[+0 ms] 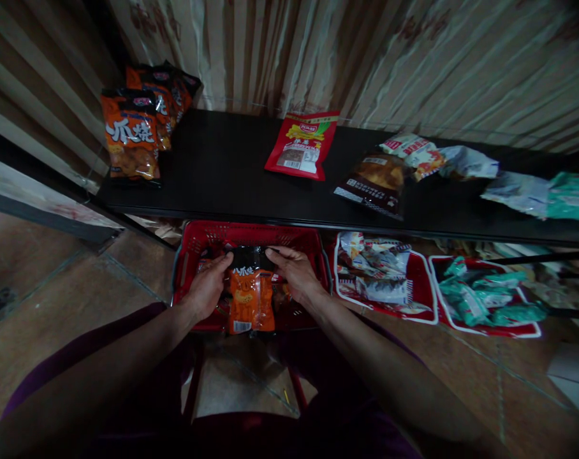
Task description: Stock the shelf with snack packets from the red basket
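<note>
In the fingers (217,270), an orange packet (251,296)

Most likely this is a small snack shop, or a room laid out as one, though which of the two cannot be told. A long black shelf (222,172) carries sealed, printed food packaging: orange snack bags (132,137) by its left end, a red packet (303,143) about midway along, a dark brown packet (375,182) close to the front edge and white and green packets (519,193) toward the right end. Below the front edge, red plastic baskets (422,280) of the supermarket kind hold further packets (382,287) above a tiled floor (139,258), while striped curtains (261,57) hang behind the back edge.
</note>
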Available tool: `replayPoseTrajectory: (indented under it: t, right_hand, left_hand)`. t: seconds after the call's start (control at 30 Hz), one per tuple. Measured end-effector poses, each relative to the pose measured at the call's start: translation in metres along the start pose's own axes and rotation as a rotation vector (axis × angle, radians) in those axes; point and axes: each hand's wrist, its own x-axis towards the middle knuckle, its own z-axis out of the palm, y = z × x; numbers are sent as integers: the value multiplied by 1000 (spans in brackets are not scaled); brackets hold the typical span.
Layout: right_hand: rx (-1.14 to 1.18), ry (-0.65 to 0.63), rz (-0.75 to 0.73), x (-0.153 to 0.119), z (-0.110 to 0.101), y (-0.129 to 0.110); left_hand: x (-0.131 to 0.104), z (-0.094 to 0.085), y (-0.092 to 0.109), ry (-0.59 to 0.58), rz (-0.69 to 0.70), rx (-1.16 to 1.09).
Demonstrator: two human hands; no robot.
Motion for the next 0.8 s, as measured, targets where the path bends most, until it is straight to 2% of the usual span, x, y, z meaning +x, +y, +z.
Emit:
replayPoseTrajectory:
  t: [0.1, 0.23, 0.4, 0.5, 0.67, 0.8]
  right_hand:
    - [-1, 23, 19, 3, -1, -1]
    - [27, 78, 41, 7, -2, -4]
    - [14, 137, 31, 14, -6, -5]
    - [5, 146, 35, 18, -7, -1]
    - [-17, 103, 61, 20, -7, 5]
    - [-57, 43, 50, 16, -8, 11]
  left_hand:
    - [-1, 0, 2, -28, -44, 25]
    - [-3, -3, 3, -134, -120, 76]
    - [-12, -7, -3, -215, -269, 174]
    - [-17, -4, -4, -269, -285, 187]
    - [-18, -1, -4, -217, -285, 161]
    - [-13, -8, -10, -92, -332, 89]
